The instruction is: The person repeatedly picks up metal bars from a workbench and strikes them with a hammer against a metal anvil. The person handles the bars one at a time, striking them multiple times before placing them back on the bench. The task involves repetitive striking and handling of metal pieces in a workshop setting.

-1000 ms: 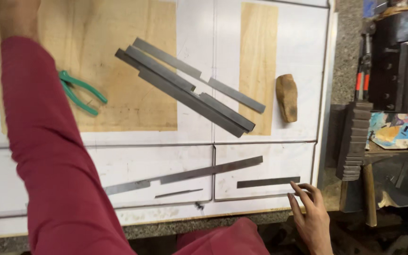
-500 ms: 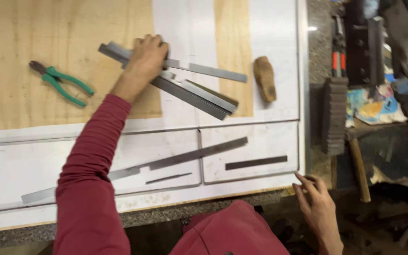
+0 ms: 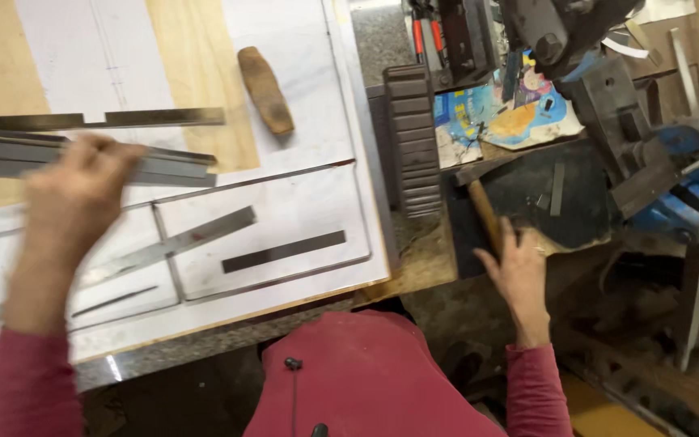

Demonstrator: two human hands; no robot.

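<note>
My left hand (image 3: 74, 198) rests, blurred, on a bundle of long grey metal strips (image 3: 163, 166) lying on the white board (image 3: 301, 137); its fingers curl over the strips. My right hand (image 3: 519, 271) reaches to the right of the board, fingers spread around the wooden handle of a hammer (image 3: 485, 212) lying on a dark mat. The fingers touch the handle but I cannot tell if they grip it. Another long strip (image 3: 171, 243) and a short dark bar (image 3: 283, 252) lie on the board's near panels.
A brown wooden block (image 3: 265, 89) lies on the board beyond the strips. A ribbed dark metal stack (image 3: 411, 137) stands at the board's right edge. A blue bench vise (image 3: 657, 170) and dark machine parts crowd the right side. Red-handled tools (image 3: 422, 32) sit at the back.
The view has swung right. My left hand stays on the strip bundle. My right hand has moved up from below the table edge to the hammer handle.
</note>
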